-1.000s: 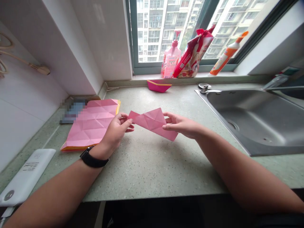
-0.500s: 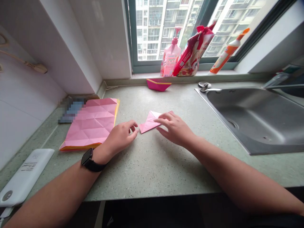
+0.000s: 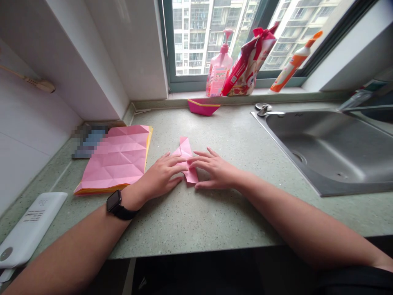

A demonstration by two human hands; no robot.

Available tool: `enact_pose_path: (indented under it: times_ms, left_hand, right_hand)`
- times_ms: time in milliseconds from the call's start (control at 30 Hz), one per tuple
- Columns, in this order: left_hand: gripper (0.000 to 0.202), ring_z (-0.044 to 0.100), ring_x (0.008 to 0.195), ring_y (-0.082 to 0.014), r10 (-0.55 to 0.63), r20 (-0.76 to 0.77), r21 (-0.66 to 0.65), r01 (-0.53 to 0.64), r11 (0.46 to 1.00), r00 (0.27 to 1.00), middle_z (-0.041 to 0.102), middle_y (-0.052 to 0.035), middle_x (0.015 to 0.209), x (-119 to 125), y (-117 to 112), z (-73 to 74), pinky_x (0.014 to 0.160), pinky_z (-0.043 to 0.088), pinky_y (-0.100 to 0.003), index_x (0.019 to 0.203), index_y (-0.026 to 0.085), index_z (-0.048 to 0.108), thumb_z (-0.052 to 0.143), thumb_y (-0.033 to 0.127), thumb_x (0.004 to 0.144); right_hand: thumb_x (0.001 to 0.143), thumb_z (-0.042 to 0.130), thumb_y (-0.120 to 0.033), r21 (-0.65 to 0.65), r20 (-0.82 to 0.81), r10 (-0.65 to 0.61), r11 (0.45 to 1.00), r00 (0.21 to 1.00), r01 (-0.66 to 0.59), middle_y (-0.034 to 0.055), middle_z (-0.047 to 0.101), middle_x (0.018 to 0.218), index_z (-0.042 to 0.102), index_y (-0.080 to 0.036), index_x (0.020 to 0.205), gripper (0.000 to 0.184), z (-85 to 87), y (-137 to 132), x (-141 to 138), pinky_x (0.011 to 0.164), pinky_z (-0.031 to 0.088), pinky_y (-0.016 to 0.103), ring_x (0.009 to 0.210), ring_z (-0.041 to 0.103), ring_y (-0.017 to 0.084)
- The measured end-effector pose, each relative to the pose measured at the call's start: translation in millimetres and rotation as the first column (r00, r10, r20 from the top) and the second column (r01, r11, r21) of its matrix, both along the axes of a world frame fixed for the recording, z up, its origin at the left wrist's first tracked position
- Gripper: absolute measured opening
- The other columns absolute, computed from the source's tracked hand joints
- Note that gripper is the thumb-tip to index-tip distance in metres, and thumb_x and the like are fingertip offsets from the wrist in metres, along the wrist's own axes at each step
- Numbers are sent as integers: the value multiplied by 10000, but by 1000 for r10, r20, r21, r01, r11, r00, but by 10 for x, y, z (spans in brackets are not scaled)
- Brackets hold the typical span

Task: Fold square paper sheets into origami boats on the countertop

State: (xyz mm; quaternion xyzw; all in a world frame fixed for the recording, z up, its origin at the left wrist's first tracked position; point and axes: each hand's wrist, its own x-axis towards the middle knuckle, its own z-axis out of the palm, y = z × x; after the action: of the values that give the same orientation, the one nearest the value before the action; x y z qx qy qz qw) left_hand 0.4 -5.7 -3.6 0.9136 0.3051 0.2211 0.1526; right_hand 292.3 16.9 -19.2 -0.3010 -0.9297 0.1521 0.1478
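Note:
A folded piece of pink paper lies on the counter, between and partly under my two hands. My left hand rests on its left side, fingers stretched out and the fingertips on the paper. From the right, my right hand touches the paper with spread fingers, its thumb near the lower corner. The fingers hide part of the folds. Left of my hands sits a stack of creased paper, pink on top with yellow and orange edges below. A magenta folded paper boat stands by the back ledge.
A steel sink is set into the counter at the right. On the sill are a pink pump bottle, a red bag and an orange-and-white bottle. A white power bank lies at the left, below a blurred-out item.
The pink paper has turned and now lies with a long strip running upright. My left hand has moved right onto it, and my right hand's fingers have spread over it.

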Motion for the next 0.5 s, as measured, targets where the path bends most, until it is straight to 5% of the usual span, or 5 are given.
enact_pose_path:
  times_ms: [67, 167, 333, 500]
  left_hand:
    - [309, 658, 1457, -306, -37, -3, -47, 37, 998, 999, 728, -99, 1531, 21, 6, 5, 1299, 461, -570, 1339, 273, 770, 624, 192, 1079]
    - [285, 704, 1384, -299, -28, -21, -87, 26, 996, 999, 759, -95, 1480, 47, 5, 17, 1215, 539, -499, 1284, 261, 794, 613, 190, 1075]
    - [285, 704, 1328, -328, 39, -106, -55, -45, 997, 994, 775, -92, 1437, 69, -44, 51, 1174, 536, -532, 1298, 251, 783, 616, 200, 1074]
    - [264, 690, 1274, -352, 81, -159, -4, -82, 997, 984, 759, -127, 1390, 83, -120, 61, 1139, 536, -554, 1294, 246, 788, 647, 258, 1071]
  right_hand:
    - [858, 963, -524, 13, -15, 9, 1000, 1000, -8, 99, 661, 1632, 697, -317, 1394, 634, -4, -9, -13, 1375, 209, 754, 1639, 456, 393]
    - [925, 900, -442, 58, -58, -17, 998, 998, 21, 100, 722, 1522, 709, -305, 1338, 475, 10, -16, -20, 1367, 269, 712, 1540, 564, 348]
    - [985, 778, -281, 118, -74, 14, 993, 997, -6, 68, 785, 1279, 760, -283, 1101, 117, 45, 21, 27, 1304, 375, 655, 1306, 684, 300]
    - [1006, 736, -289, 100, -78, 1, 995, 997, 7, 63, 796, 1181, 780, -289, 988, 47, 69, 85, 84, 1167, 491, 560, 1153, 706, 280]
